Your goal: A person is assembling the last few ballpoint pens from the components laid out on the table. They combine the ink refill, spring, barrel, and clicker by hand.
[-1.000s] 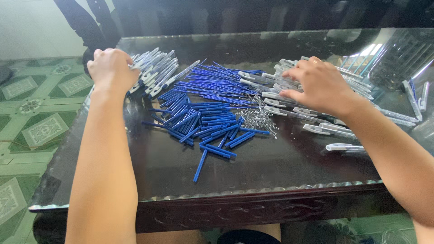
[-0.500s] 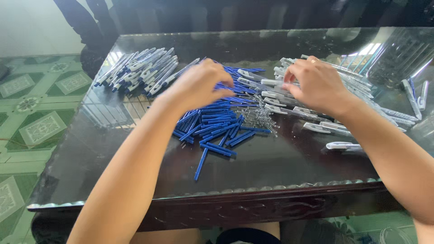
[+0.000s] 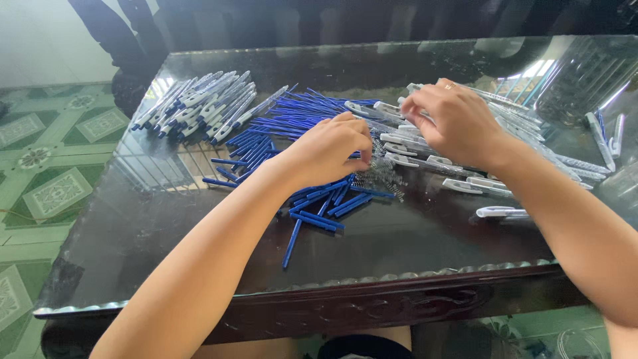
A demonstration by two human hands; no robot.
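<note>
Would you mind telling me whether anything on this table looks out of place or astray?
One blue refill lies alone near the table's front edge, apart from the blue pile. Otherwise the parts sit in rough heaps; nothing looks damaged.

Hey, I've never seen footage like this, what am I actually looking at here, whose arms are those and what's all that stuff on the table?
There is no machine here. A person wears a camera on the head, so the one picture looks down along that person's own bare arms.

The left hand rests on a heap of thin blue pen refills in the middle of a dark, glass-topped table. The right hand is over a spread of white and clear pen barrels. Its fingers are curled, but what they pinch, if anything, is hidden.

Between the hands lies a small cluster of tiny metal springs. At the far left of the table sits a neat batch of assembled pens, white with blue tips. One loose refill lies nearer the table's front edge. A green patterned tile floor shows on the left.
</note>
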